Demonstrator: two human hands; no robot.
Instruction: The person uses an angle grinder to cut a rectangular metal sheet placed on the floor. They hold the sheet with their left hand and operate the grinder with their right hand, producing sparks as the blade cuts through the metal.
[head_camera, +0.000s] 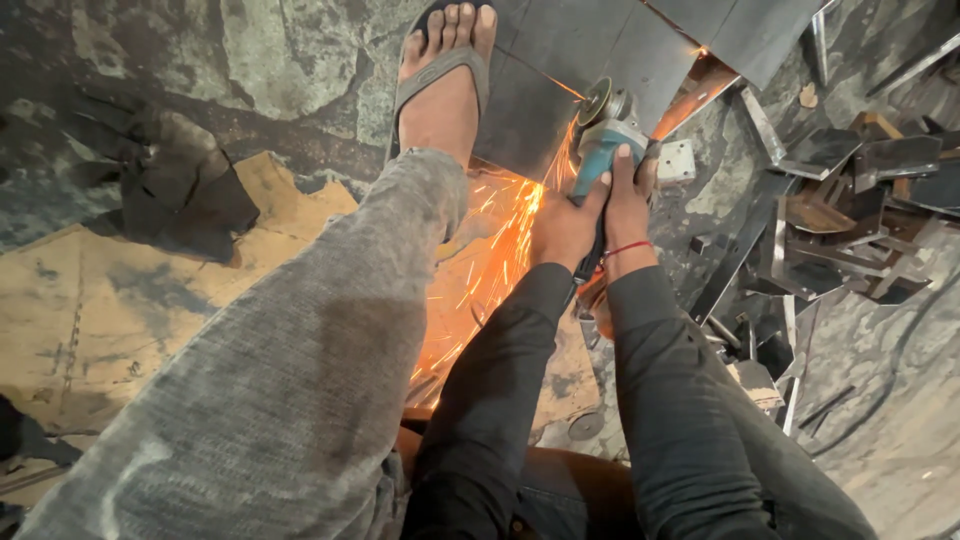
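Head view: grinder (603, 140) body under hands.

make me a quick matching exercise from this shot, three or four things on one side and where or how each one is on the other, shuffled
Things:
1. angle grinder
2. sandalled foot
3. metal offcuts
4. sparks

Places or states:
A. piled on the floor at the right
B. held by the left hand and right hand
C. planted on the dark metal sheet
D. streaming back between the leg and the arms

Pairs: 1-B, 2-C, 3-A, 4-D
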